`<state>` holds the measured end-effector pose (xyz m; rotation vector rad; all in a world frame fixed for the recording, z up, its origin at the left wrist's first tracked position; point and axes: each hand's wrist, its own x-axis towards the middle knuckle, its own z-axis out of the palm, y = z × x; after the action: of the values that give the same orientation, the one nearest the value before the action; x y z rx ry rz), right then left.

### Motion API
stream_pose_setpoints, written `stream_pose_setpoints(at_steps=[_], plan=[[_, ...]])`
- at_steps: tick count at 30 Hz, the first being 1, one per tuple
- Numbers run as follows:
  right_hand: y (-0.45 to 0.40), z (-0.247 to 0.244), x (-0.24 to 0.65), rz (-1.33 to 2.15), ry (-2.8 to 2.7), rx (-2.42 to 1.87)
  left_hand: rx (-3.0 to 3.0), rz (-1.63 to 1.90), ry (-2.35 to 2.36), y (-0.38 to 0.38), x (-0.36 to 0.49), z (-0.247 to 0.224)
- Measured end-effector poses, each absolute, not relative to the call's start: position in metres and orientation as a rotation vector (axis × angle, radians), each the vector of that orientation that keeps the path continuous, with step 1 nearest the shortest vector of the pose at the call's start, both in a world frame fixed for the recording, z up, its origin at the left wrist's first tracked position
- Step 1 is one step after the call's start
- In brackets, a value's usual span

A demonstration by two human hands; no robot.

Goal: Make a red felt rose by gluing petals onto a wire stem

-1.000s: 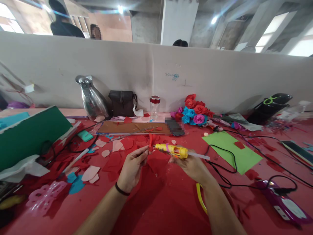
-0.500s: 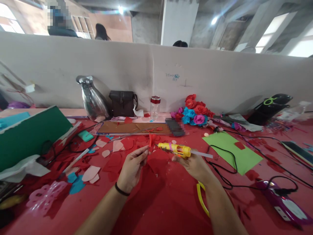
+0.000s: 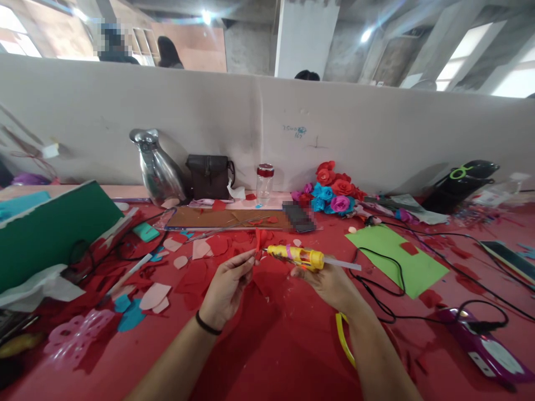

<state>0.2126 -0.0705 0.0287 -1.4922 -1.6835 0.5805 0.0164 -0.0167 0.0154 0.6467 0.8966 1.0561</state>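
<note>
My left hand (image 3: pixel 229 284) pinches a small red paper petal piece (image 3: pixel 261 238) between thumb and fingertips, upright over the table. In my right hand (image 3: pixel 330 284) is a yellow hot glue gun (image 3: pixel 296 256), its nozzle pointing left at the base of the red piece. Whether the nozzle touches the paper I cannot tell. A clear glue stick (image 3: pixel 343 264) pokes out of the gun's rear. Red paper petals (image 3: pixel 194 281) lie scattered left of my left hand, with pink paper petals (image 3: pixel 155 296) and blue pieces (image 3: pixel 131 316) farther left.
Behind stand a steel jug (image 3: pixel 156 167), a dark bag (image 3: pixel 209 177), a lidded jar (image 3: pixel 264 184) and paper roses (image 3: pixel 334 189). A green sheet (image 3: pixel 401 262) with black cable lies right, near a purple power strip (image 3: pixel 485 345). Yellow-handled scissors, partly hidden, show beneath my right forearm.
My right hand has shifted the glue gun slightly left, bringing its nozzle to the red paper piece. My left hand stays almost still.
</note>
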Motion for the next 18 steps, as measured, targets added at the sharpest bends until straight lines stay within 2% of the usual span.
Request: stream_pose_setpoints(at_steps=[18], plan=[[-0.0695, 0.0280, 0.2103, 0.530, -1.560, -1.396, 0.454, 0.881, 0.718, -0.0134, 0.0109, 0.0135]])
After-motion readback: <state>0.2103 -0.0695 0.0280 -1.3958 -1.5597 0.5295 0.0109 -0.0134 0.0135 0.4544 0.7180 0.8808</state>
